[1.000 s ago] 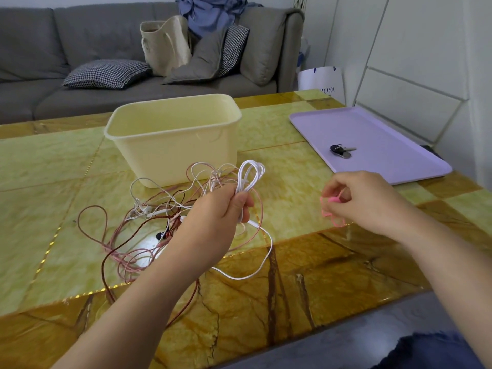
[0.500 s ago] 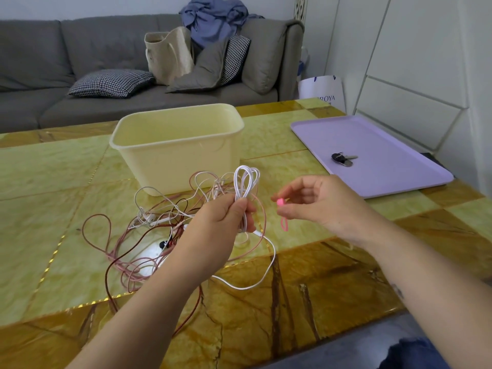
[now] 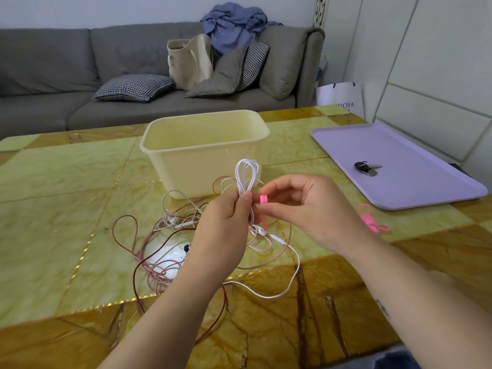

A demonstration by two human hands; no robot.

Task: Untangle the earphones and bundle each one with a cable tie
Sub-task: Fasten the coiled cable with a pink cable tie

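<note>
Pinching looped white earphone cable upright in left hand, grip tight, so right hand, grip closed on pink cable tie, can wrap it.

Soft, even daylight keeps the scene bright, with only a faint shadow under the bin. The glossy bench shows a white glare patch near its middle, and its gold strips glint. Wide-angle bending curves the bench's edges and the wall panels. The right hand and tie look slightly blurred.
</note>
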